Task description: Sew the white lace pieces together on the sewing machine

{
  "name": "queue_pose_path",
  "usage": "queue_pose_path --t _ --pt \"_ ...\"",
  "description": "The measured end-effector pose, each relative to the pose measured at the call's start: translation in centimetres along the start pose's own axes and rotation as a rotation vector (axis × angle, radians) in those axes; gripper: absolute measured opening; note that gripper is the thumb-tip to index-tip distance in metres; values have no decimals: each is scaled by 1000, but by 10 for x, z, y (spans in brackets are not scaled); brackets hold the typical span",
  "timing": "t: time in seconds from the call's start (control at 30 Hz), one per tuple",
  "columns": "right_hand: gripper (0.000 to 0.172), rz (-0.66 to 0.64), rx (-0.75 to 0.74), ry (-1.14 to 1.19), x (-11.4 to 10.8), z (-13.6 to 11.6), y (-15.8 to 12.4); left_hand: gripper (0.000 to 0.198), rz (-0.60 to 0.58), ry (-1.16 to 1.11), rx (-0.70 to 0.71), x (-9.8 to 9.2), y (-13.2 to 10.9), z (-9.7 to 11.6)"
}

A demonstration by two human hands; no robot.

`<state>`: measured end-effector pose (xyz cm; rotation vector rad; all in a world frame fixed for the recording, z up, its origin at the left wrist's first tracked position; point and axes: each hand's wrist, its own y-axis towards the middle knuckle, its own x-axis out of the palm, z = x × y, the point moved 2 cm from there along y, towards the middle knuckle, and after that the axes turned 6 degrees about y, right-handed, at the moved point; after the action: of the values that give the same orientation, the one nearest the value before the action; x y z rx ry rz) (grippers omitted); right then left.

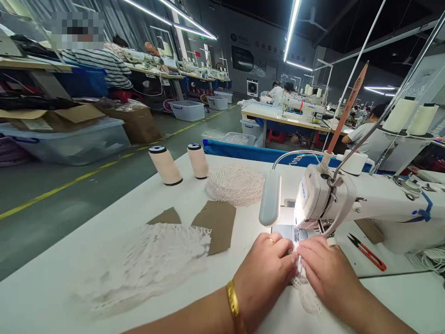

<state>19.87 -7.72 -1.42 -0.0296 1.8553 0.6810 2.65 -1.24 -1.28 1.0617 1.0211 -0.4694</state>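
Just in front of the needle of a white sewing machine (314, 195), both hands meet over a piece of white lace fabric (306, 294). My left hand (266, 266), with a ring and a gold bangle at the wrist, has its fingers closed on the lace from the left. From the right, my right hand (323, 264) pinches the same lace close to the presser foot. The lace trails toward me between the wrists; its part under the fingers is hidden. A lamp lights the needle area.
Left on the white table lie a spread lace piece (149, 264), brown card pieces (219, 225) and a lace pile (236, 184). Two thread cones (166, 166) stand behind. Orange-handled thread snips (368, 253) lie right of the machine. Other people sit at machines beyond.
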Motion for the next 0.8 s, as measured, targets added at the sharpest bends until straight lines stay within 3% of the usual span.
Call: queue_pose_path --t 0.63,0.8 --pt "33 -59 100 -6 2 15 2 5 -77 29 -51 4 6 0" --pt "34 -22 119 -38 -1 15 0 11 -79 -11 -54 3 8 -4"
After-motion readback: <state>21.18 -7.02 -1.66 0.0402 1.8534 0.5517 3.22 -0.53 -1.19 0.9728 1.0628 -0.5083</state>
